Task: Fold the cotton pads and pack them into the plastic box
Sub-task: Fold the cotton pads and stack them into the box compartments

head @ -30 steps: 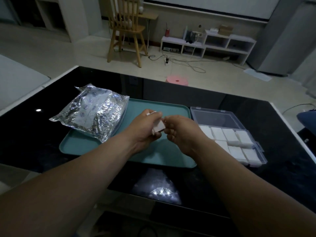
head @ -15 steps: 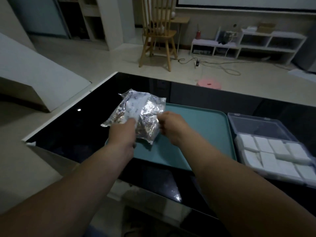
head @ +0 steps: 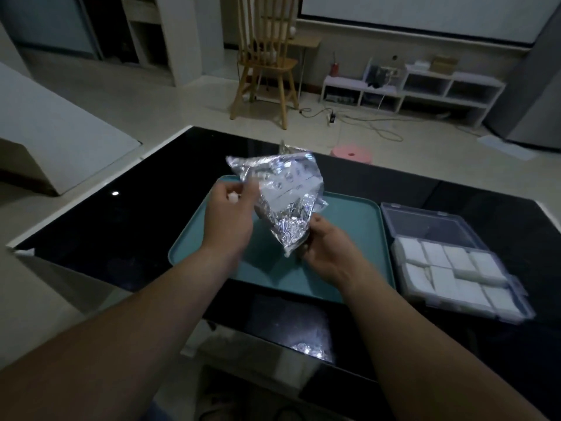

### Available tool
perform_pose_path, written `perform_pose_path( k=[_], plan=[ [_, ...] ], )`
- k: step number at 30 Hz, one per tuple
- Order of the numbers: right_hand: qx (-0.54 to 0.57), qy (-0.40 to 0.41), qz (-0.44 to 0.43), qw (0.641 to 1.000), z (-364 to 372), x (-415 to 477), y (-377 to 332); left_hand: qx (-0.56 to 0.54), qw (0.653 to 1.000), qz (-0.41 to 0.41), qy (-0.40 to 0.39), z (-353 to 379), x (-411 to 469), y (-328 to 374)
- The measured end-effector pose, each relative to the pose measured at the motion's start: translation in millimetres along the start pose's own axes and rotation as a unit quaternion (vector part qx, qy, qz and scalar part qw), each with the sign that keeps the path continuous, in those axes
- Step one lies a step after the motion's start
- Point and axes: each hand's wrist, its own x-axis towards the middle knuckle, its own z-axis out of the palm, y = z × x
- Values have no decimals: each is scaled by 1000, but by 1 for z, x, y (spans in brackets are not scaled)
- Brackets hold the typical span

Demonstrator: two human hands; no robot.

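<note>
Head view: I have lifted the foil bag [head: 285, 202] off the tray [head: 349, 226]; my left hand [head: 229, 220] pinches its top and my right hand [head: 328, 250] grips its bottom corner. The plastic box [head: 431, 226] lies to the right of my right hand.

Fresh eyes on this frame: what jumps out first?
The crinkled silver foil bag, held up between the left hand at its upper edge and the right hand at its bottom corner, above the teal tray. Next, the clear plastic box right of the tray, its near half filled with white cotton pads.
</note>
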Motion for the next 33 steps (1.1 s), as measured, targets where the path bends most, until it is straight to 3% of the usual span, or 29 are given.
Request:
perform_pose_path(
  k=[3, 5, 8, 9, 10, 14, 16, 19, 22, 26, 33],
  plan=[
    [-32, 22, -26, 999, -1, -3, 5, 51, 998, 6, -29, 5, -1, -6],
    [-194, 84, -142, 967, -1, -9, 4, 76, 997, 28, -16, 8, 4, -6],
    [-503, 162, -363, 768, -6, -9, 2, 86, 996, 38, -11, 9, 6, -1],
    [-544, 153, -395, 724, -6, -6, 3, 82, 996, 27, -16, 9, 7, -3],
    [-565, 138, -401, 708, -4, -2, 1, 72, 997, 11, -25, 10, 8, -5],
    [-619, 75, -297, 723, 13, 9, -3, 58, 996, -36, -57, 12, 12, -14],
    [-677, 40, -266, 685, 21, 9, -1, 38, 994, -66, -76, 11, 16, -18],
    [-743, 19, -267, 614, 27, 10, 0, 5, 988, -124, -91, 11, 20, -25],
    [-770, 38, -268, 578, 35, 7, 2, -36, 979, -180, -91, 11, 22, -29],
    [-781, 46, -272, 560, 32, -2, 11, -126, 961, -242, -40, 6, 32, -30],
    [-790, 27, -302, 533, -13, -32, -12, -145, 950, -278, 12, -5, 41, -32]
  ],
)
